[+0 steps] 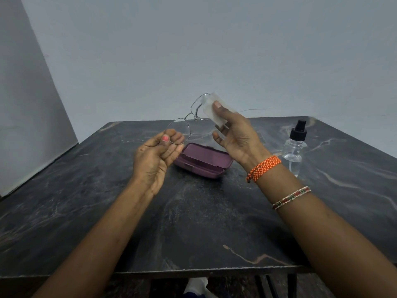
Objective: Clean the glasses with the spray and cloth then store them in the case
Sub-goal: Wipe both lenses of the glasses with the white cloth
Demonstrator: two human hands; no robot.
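Thin wire-framed glasses [189,115] are held up above the table, tilted with one lens higher than the other. My left hand [158,153] pinches the rim of the lower lens between thumb and fingers. My right hand [235,134] holds a pale, almost see-through cloth [211,107] against the upper lens, thumb pressing on the cloth. A closed purple glasses case [204,161] lies on the table under my hands. A clear spray bottle [295,147] with a black nozzle stands upright to the right of the case.
The dark marbled table [193,222] has its front edge near me and a grey wall behind it. A white panel leans at the left. Bracelets circle my right wrist.
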